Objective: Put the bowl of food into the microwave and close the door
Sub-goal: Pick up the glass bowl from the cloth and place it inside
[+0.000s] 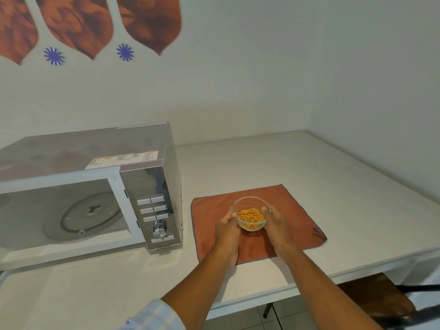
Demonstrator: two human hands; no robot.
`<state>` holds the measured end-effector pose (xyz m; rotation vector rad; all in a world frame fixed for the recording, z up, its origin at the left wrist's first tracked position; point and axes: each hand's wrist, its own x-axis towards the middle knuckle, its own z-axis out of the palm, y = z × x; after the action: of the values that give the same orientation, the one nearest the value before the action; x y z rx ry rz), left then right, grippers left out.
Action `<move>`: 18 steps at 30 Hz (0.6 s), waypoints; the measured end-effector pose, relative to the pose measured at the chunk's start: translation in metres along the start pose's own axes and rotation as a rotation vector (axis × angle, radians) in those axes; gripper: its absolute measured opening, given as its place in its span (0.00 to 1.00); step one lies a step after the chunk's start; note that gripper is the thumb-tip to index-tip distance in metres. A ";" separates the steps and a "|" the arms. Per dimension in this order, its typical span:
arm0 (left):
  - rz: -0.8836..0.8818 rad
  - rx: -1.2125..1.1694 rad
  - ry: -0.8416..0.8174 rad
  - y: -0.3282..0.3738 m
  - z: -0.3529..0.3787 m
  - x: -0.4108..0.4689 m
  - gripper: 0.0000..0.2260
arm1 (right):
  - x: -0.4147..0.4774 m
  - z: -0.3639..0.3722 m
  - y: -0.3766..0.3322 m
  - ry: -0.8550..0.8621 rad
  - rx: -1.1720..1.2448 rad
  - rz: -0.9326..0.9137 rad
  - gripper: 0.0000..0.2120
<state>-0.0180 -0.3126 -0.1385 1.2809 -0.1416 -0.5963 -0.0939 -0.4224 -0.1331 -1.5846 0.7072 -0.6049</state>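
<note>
On the orange cloth (295, 210), right of the microwave (95, 198), a small glass bowl (251, 211) of orange food bits is cupped from both sides: left hand (228, 231) and right hand (277, 228) are wrapped around it. Microwave cavity's wide open, turntable (88, 215) showing, all on a white counter (309, 163).

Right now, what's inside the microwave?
The microwave cavity holds only its bare glass turntable; no dish sits on it. The cavity's left end runs past the frame edge, so that part cannot be seen.
</note>
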 end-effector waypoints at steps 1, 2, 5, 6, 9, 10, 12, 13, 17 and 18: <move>0.001 -0.003 -0.007 0.002 -0.001 -0.003 0.17 | -0.002 0.001 -0.001 -0.007 0.017 -0.003 0.16; 0.001 -0.006 -0.013 0.003 -0.002 -0.005 0.19 | -0.005 0.002 -0.001 -0.019 0.034 -0.007 0.16; 0.010 -0.009 -0.025 0.009 -0.011 -0.014 0.23 | -0.018 0.008 -0.006 -0.046 0.083 -0.018 0.15; 0.016 -0.009 -0.035 0.010 -0.015 -0.017 0.23 | -0.024 0.010 -0.008 -0.050 0.094 -0.022 0.16; 0.033 0.017 -0.053 0.015 -0.030 -0.032 0.22 | -0.043 0.019 -0.018 -0.062 0.100 -0.053 0.16; 0.037 0.023 -0.047 0.017 -0.034 -0.038 0.21 | -0.050 0.022 -0.021 -0.065 0.099 -0.061 0.15; 0.042 0.025 -0.033 0.022 -0.045 -0.050 0.20 | -0.065 0.030 -0.027 -0.074 0.108 -0.075 0.15; 0.044 0.021 -0.036 0.025 -0.051 -0.057 0.20 | -0.073 0.034 -0.030 -0.078 0.114 -0.081 0.16; 0.047 -0.008 -0.060 0.043 -0.081 -0.083 0.20 | -0.108 0.055 -0.040 -0.090 0.127 -0.117 0.16; 0.055 -0.017 -0.060 0.047 -0.089 -0.090 0.19 | -0.117 0.061 -0.043 -0.098 0.129 -0.130 0.15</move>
<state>-0.0405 -0.1844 -0.1020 1.2391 -0.2200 -0.5874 -0.1245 -0.2920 -0.0969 -1.5367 0.4852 -0.6499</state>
